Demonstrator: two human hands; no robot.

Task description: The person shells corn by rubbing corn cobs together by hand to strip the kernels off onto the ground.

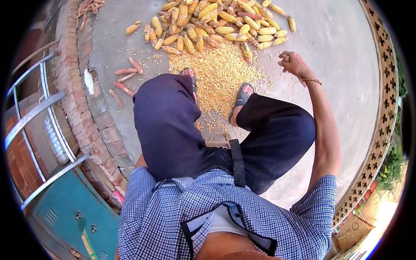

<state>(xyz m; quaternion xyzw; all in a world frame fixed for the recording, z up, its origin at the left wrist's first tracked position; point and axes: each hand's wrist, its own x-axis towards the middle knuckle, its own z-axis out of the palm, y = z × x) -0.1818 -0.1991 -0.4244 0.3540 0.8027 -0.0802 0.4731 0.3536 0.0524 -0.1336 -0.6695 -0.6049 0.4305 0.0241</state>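
My right hand (295, 65) is held out over the concrete, just right of the loose corn kernels (216, 71). Its fingers are curled in; whether something small sits in them I cannot make out. Beyond it lies a heap of yellow corn cobs (212, 19), some with dry husk on them. My left hand is out of sight; only a bit of that arm shows beside my left thigh. The kernels spread between and around my sandalled feet (244, 95).
Several bare reddish cobs (125, 80) lie on the left, and more (89, 8) rest at the far upper left. A brick edging (84, 95) and metal railing (43, 108) run along the left. A lattice brick wall (387, 82) curves along the right. A teal metal door (78, 212) stands lower left.
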